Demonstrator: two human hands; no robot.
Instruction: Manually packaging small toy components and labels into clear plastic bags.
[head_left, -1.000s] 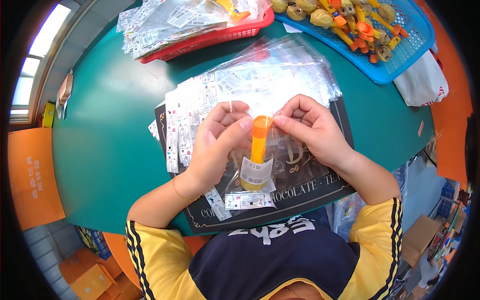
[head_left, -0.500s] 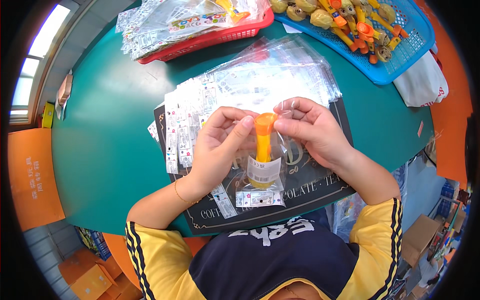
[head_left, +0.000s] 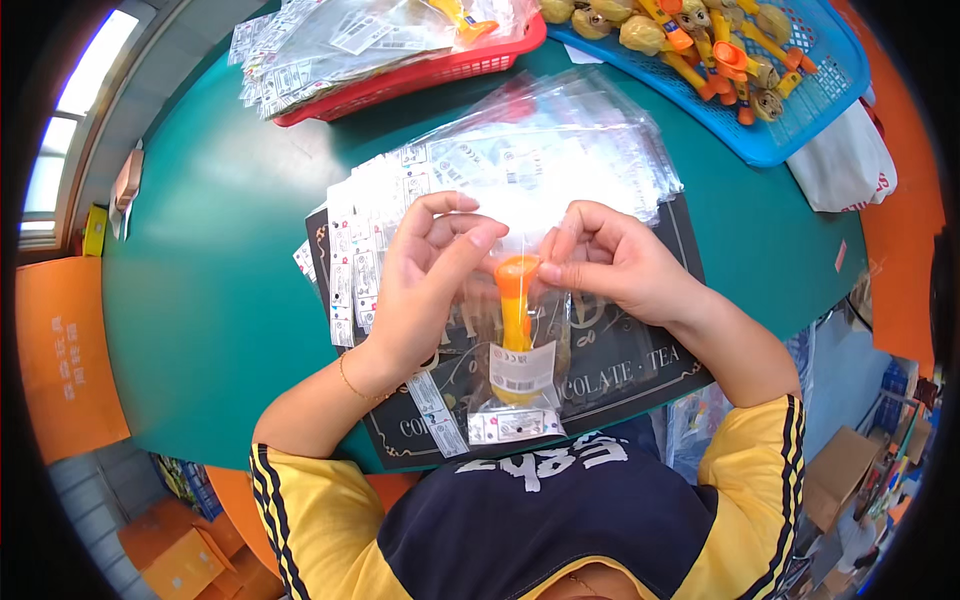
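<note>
A clear plastic bag with a printed flap at its lower end lies in front of me. Inside is a yellow toy with a round orange end pointing away from me; a white barcode label covers part of its lower half. My right hand pinches the bag's upper right edge between thumb and fingers, beside the orange end. At the upper left edge, my left hand has thumb and a fingertip together on the film, index finger raised. The thin film is hard to make out there.
Beneath the bag lie a black printed mat and a stack of flat clear bags on the green table. A red basket holds more bags at the far left. A blue basket of yellow-and-orange doll-headed toys stands far right.
The bag with the toy has slid toward me, so the orange end now sits below my fingertips. My fingers have shifted to the bag's upper edges, and my left index finger has lifted.
</note>
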